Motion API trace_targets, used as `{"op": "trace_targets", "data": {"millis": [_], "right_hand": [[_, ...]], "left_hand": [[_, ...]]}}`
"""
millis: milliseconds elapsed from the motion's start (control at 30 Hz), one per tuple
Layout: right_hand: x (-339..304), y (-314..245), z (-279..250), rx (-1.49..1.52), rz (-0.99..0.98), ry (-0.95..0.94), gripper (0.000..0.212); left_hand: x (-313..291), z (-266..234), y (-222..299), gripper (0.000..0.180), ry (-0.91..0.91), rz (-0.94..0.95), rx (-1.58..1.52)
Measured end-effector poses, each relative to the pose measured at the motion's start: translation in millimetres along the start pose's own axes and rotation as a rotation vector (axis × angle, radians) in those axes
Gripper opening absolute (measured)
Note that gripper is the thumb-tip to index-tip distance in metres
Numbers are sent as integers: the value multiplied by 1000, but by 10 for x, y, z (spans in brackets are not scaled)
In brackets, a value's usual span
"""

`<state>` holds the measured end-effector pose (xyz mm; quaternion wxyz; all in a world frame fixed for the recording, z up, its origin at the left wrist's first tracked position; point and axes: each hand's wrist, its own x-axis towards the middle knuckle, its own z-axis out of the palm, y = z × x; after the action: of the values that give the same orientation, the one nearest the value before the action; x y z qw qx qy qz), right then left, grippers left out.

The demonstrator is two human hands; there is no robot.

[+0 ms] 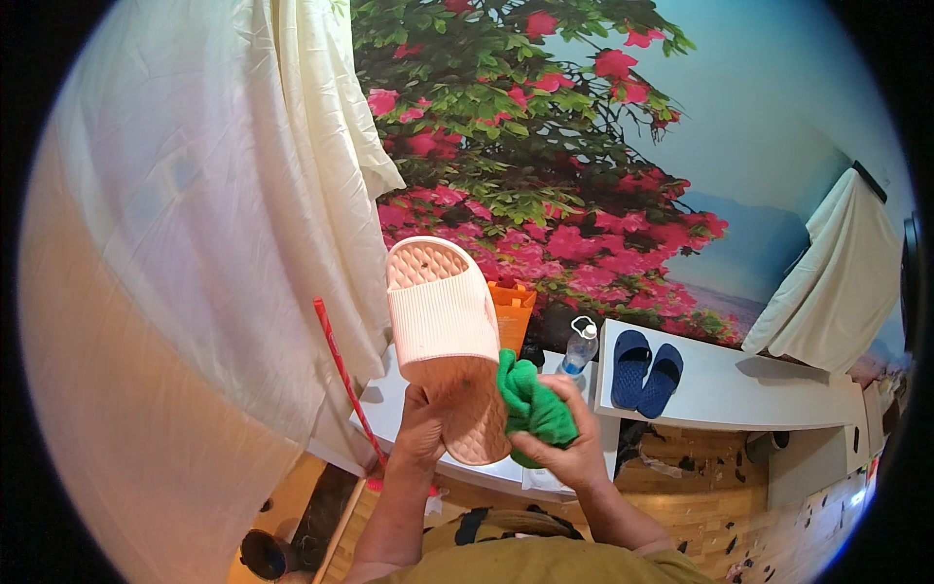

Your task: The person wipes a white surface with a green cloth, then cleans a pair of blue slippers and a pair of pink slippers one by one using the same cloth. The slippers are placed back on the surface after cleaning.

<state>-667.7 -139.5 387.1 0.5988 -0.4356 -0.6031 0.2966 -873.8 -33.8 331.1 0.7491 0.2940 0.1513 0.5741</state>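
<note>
A pale pink slide sandal (445, 321) is held up in front of me, its ribbed strap and toe end pointing away and its heel toward me. My left hand (420, 426) grips the sandal by its left edge near the heel, fingers partly hidden behind it. In my right hand (576, 443) is a bunched green cloth (533, 401), pressed against or very close to the sandal's right edge. The sole near the heel looks shaded and brownish; whether that is dirt or shadow I cannot tell.
A white table (389, 389) lies beneath my hands. Beyond stand an orange bag (512, 310) and a clear plastic bottle (580, 348). Dark blue slides (646, 374) rest on a white bench (759, 394) at right. A red stick (342, 375) leans beside the white curtain (224, 195). Dark scraps litter the wooden floor (681, 496).
</note>
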Motion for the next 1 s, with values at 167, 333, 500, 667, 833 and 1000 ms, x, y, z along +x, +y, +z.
{"op": "trace_targets", "data": {"millis": [167,333,500,667,833,1000], "right_hand": [[122,-68,-116,519,293,253,60],[260,-120,-162,313,68,273,61],[352,-93,-133,-273,-278,122,62],[198,-27,-65,-371,-291,-15,59],[10,41,-90,-360,-212,-126,54],[-104,256,-164,-206,-16,-133,52]], "left_hand": [[-22,86,112,51,46,-84,37],[-44,181,6,51,5,-113,77],[-23,260,-128,53,19,-147,50],[64,27,-169,55,74,-94,-90],[132,6,-108,51,138,-33,45],[128,54,-73,49,174,-40,17]]}}
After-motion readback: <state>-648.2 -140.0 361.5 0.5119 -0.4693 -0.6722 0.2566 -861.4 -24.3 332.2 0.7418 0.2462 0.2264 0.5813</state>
